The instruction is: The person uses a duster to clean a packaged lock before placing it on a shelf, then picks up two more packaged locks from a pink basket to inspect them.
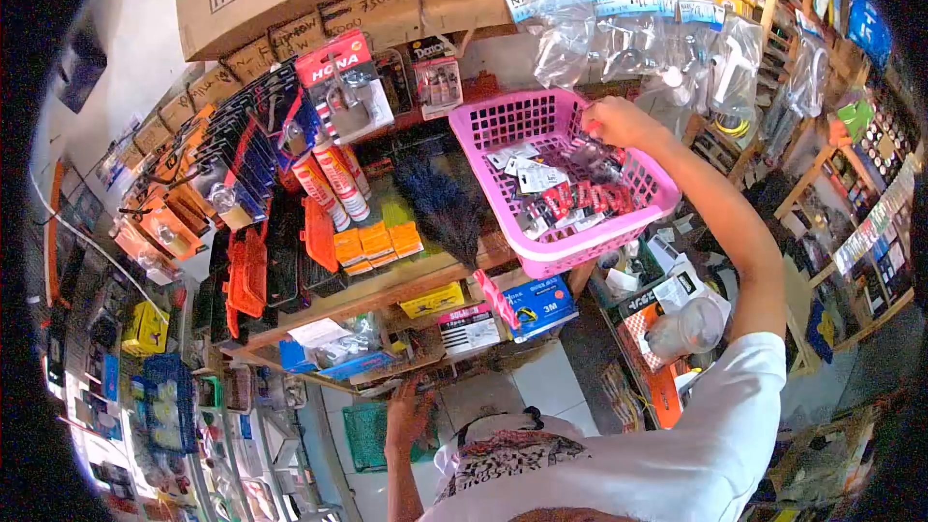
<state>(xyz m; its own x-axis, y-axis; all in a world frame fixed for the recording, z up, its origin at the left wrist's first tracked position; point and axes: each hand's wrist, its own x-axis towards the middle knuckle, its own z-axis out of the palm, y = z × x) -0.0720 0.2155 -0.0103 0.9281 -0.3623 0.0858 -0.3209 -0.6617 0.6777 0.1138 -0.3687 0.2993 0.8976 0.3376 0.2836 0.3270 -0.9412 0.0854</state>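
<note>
A pink plastic basket (596, 246) stands tilted on the wooden counter, holding small carded packets (541, 177) in white and red. My right hand (614, 123) reaches over its far right side, fingers closed on a small packet with a red part (593, 126); its exact kind is hidden by the fingers. Lower down, my left hand (410, 416) is by the front edge of the lower shelf, with its fingers apart and no held thing visible. A black feather duster (437, 195) with a pink handle lies on the counter left of the basket.
Orange small boxes (379, 244), spray-like tubes (319, 188) and hanging HONA packs (343, 87) crowd the counter's left. Bagged parts (561, 29) hang behind the basket. A blue 3M box (539, 307) sits below; a clear jar (686, 329) stands beside my right arm.
</note>
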